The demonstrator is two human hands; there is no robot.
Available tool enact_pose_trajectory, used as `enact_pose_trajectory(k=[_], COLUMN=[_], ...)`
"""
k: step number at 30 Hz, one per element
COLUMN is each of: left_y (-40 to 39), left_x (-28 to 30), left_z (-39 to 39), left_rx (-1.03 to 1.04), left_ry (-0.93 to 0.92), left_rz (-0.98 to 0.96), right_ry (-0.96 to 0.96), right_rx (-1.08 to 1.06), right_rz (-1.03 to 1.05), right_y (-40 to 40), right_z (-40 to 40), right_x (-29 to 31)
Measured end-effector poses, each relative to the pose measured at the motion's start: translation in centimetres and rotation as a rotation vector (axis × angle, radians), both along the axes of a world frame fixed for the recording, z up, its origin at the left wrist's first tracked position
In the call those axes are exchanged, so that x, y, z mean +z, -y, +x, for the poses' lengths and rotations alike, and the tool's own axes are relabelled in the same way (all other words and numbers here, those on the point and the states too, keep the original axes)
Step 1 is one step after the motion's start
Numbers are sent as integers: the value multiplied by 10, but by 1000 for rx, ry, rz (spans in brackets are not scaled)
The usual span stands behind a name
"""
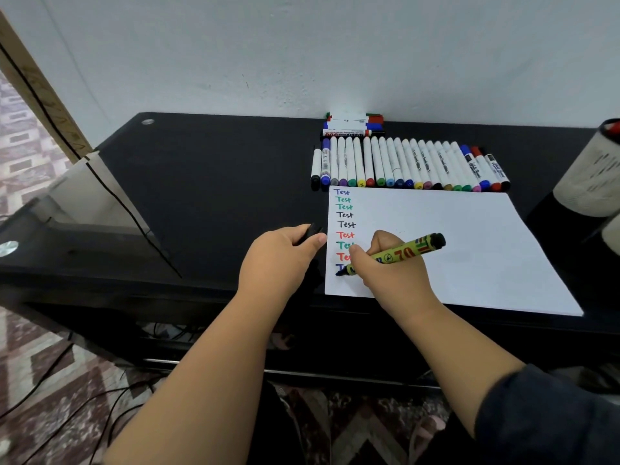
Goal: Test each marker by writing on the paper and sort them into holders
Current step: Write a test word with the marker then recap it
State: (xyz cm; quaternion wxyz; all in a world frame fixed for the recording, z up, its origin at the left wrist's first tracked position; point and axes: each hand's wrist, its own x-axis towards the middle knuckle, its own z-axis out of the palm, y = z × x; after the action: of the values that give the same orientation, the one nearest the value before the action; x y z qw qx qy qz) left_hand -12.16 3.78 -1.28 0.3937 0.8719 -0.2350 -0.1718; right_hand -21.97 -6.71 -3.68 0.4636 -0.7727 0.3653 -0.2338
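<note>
My right hand (391,270) grips a yellow-green marker (407,250) with its tip down on the white paper (469,250), at the lower left below a column of coloured "Test" words (344,214). My left hand (278,260) rests at the paper's left edge and pinches a small black cap (310,231). A long row of white markers (407,166) lies behind the paper. A small stack of markers (352,124) sits by the wall. At the right edge stands a white mesh holder (593,169) with a red-tipped marker inside.
The black table (208,182) runs to the white wall. A second pale holder (612,234) shows partly at the right edge. A glass shelf and a wooden frame stand left. Cables lie on the patterned floor below.
</note>
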Motion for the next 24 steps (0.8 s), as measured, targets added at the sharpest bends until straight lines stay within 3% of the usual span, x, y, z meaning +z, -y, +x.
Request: enact_pose_trajectory(k=[24], left_y=[-1], left_x=[-2], left_z=[1], left_rx=[8], left_ry=[-28], left_rz=[14], right_ry=[70], right_rx=[-9], right_rz=[62], right_y=[5], right_z=[-3], right_x=[0])
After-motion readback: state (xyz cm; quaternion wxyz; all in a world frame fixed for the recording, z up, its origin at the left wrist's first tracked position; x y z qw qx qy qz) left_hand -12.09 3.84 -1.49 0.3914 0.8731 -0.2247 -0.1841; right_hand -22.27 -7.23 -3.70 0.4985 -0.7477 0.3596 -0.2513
